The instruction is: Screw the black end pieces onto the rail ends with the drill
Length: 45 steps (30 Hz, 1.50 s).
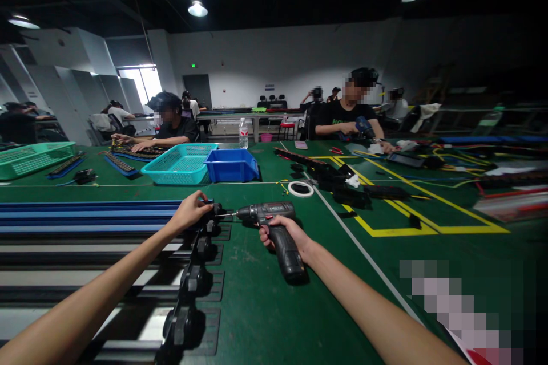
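Note:
My right hand [286, 232] grips the handle of a black cordless drill [269, 214], a finger at its trigger. The drill lies level, its long thin bit [226, 215] pointing left at a black end cap [217, 208]. That cap sits on the far end of a row of blue and silver-black rails [103, 212]. My left hand [191, 211] reaches across the rails, its thumb and fingers closed on the same cap. More black end caps [192, 279] line the rail ends nearer to me. Whether the bit touches a screw is too small to tell.
Beyond the rails stand a turquoise basket [171, 174], a blue bin [233, 168] and a green basket [38, 161]. A white tape ring [301, 189] and black parts [351, 188] lie right of centre. Two people work across the green table [265, 308], one with a drill [363, 127].

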Each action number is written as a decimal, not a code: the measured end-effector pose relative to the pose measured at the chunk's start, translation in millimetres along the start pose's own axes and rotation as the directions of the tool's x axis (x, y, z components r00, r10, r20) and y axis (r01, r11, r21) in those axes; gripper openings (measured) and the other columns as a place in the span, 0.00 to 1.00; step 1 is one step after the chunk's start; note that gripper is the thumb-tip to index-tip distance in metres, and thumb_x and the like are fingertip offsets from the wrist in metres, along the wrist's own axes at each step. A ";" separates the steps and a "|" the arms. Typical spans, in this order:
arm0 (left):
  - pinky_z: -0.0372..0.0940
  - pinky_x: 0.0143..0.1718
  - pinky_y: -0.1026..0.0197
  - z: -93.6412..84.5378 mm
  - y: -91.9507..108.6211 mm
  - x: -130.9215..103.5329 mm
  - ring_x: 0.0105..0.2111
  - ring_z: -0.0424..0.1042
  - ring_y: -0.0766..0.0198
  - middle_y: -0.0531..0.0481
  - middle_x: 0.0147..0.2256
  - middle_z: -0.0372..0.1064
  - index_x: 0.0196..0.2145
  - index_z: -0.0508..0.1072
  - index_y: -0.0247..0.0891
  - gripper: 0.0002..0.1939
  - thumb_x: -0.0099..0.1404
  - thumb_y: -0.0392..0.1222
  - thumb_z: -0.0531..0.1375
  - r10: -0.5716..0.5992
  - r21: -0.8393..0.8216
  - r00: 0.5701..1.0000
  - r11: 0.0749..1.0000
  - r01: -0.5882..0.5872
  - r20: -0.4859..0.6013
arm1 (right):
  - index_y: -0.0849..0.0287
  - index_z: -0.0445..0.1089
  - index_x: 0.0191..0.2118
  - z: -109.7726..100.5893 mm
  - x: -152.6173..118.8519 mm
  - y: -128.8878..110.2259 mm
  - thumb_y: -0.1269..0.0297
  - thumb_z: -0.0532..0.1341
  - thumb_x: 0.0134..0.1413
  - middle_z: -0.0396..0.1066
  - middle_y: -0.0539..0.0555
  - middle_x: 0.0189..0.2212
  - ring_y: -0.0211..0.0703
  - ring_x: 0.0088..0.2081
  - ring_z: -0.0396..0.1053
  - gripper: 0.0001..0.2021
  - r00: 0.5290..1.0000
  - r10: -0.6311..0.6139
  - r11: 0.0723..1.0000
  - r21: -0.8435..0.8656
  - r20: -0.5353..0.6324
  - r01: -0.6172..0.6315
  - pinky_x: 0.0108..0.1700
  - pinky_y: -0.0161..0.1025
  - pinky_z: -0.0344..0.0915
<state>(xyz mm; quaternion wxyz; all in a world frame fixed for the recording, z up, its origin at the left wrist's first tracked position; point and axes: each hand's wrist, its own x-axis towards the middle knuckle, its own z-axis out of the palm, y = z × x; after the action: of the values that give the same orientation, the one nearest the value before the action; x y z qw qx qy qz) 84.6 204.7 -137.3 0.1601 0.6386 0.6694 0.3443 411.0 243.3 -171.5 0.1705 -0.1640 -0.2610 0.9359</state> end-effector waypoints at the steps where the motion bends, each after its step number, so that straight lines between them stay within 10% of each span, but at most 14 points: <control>1: 0.53 0.25 0.66 -0.2 0.8 -0.2 0.24 0.65 0.65 0.51 0.28 0.73 0.38 0.67 0.37 0.21 0.55 0.56 0.59 -0.001 -0.004 1.000 1.000 0.001 -0.004 | 0.66 0.62 0.34 0.5 -0.1 0.0 0.66 0.58 0.47 0.63 0.55 0.30 0.36 0.32 0.64 0.08 1.000 0.001 1.000 0.001 -0.001 -0.001 0.34 0.31 0.66; 45: 0.48 0.22 0.68 0.5 0.4 0.9 0.19 0.57 0.70 0.56 0.22 0.66 0.40 0.63 0.38 0.20 0.56 0.54 0.59 -0.014 -0.052 1.000 0.999 0.015 0.005 | 0.65 0.61 0.38 0.6 3.2 -1.2 0.67 0.58 0.48 0.63 0.55 0.30 0.36 0.31 0.64 0.11 0.999 -0.004 0.998 0.061 -0.043 0.007 0.32 0.30 0.66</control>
<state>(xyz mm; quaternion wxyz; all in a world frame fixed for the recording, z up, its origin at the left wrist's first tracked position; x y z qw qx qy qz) 85.1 205.7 -137.2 0.1807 0.6301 0.6644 0.3591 408.1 245.4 -171.1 0.1835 -0.1779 -0.2291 0.9393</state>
